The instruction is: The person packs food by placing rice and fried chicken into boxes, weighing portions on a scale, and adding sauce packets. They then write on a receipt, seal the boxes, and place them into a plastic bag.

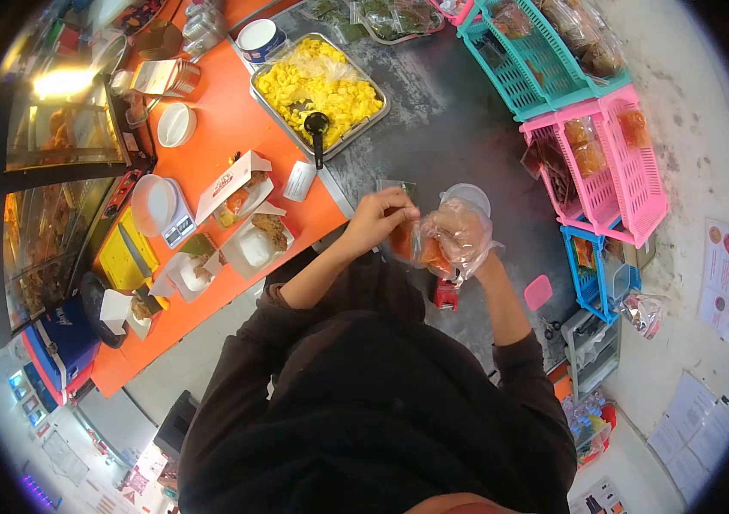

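Over the dark worktop, my bare left hand (379,221) pinches the edge of a small clear bag of orange-red sauce (404,243). My right hand (460,231), inside a clear plastic glove, closes on the right side of the same plastic, where more orange contents (433,256) show. Just behind the right hand is a round clear container (470,195), partly covered by it. A red object (446,294) lies below the hands, and a pink lid (537,292) rests to their right.
A metal tray of yellow food (283,70) with a black spoon (316,128) stands at the back. Open food boxes (253,244), a scale (177,224) and a yellow board (127,255) sit on the orange counter. Teal (523,90), pink (630,193) and blue (585,278) baskets line the right wall.
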A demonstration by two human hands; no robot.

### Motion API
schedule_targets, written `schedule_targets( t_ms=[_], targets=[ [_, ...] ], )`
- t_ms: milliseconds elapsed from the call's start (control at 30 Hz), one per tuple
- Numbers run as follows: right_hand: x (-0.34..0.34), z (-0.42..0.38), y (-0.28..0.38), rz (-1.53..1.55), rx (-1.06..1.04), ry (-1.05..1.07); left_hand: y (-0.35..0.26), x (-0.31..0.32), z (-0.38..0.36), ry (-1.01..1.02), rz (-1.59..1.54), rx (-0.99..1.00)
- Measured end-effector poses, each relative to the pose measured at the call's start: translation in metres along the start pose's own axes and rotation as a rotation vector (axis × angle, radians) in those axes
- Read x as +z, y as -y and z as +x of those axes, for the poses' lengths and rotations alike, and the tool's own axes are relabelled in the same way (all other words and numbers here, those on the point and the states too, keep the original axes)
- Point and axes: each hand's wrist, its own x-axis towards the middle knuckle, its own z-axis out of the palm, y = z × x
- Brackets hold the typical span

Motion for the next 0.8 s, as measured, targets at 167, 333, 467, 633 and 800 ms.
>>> schedule_targets(
  t_ms=[167,333,467,633,800],
  targets=[
    [-0.003,0.003,0.018,0.166,0.120,-0.147,-0.041,-0.007,0.007,-0.193,0.642,0.395],
    [-0.022,0.015,0.030,0.095,0.285,-0.086,-0.060,-0.029,0.016,-0.090,0.665,0.333],
    [-0.032,0.024,0.029,0.492,0.389,0.296,-0.084,-0.045,0.024,0.728,0.084,-0.148],
    [-0.044,0.048,0.049,0.282,0.343,0.779,-0.077,-0.040,0.032,0.923,0.221,-0.033],
    [-0.021,0.040,0.033,0.269,0.384,0.867,-0.078,-0.039,0.019,0.865,0.348,-0.094]
  ],
)
